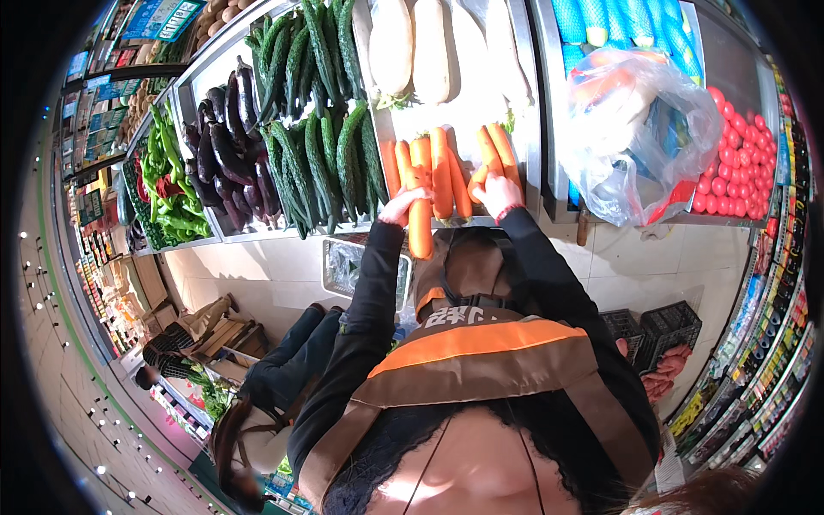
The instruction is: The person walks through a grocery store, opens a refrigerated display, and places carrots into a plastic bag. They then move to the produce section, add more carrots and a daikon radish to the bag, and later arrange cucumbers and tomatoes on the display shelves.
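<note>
My left hand (402, 204) is closed around a thick orange carrot (421, 230) whose lower end juts out over the front edge of the display tray. My right hand (498, 194) is closed on the lower end of another carrot (489, 151), with one more lying against it on the right. Between my hands, several carrots (442, 167) lie side by side, tips toward me. Long white radishes (429, 51) rest behind them in the same white-lined tray (468, 118). My fingers partly cover the carrots they hold.
Cucumbers (322, 146), eggplants (225, 142) and green peppers (165, 184) fill the display to the left. A clear plastic bag (639, 129) and small red tomatoes (738, 159) are on the right. Below stand a white basket (343, 287) and black crates (669, 330). Another person (287, 360) is at lower left.
</note>
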### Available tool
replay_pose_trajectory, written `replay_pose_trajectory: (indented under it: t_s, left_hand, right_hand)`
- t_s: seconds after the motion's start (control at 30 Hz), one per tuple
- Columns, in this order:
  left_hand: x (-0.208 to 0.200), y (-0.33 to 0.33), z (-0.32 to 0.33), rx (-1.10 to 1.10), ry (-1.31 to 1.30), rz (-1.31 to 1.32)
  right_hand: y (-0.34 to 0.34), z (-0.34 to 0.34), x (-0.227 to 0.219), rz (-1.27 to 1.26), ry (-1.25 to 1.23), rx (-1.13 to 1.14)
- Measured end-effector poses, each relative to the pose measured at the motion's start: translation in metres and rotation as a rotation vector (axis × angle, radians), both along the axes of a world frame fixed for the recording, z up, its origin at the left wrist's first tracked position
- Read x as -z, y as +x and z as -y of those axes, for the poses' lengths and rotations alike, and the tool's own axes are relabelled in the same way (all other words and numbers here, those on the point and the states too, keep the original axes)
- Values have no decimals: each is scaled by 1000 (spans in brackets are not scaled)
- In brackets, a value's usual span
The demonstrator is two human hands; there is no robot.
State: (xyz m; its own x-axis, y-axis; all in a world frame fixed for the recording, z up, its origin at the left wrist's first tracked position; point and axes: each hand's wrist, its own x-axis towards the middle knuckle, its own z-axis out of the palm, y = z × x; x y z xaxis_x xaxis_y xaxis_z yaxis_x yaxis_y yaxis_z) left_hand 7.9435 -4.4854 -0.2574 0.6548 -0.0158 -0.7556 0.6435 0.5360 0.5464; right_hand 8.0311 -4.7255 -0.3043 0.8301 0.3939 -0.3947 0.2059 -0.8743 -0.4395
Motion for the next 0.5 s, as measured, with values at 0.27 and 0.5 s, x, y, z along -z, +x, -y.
replay_pose_trajectory:
  t_s: [0.27, 0.5]
  left_hand:
    - [21, 20, -48, -23, 348, 266]
    - [62, 36, -14, 355, 1537, 457]
  right_hand:
    - [6, -34, 0, 75, 10, 82]
    - [33, -54, 34, 19, 26, -56]
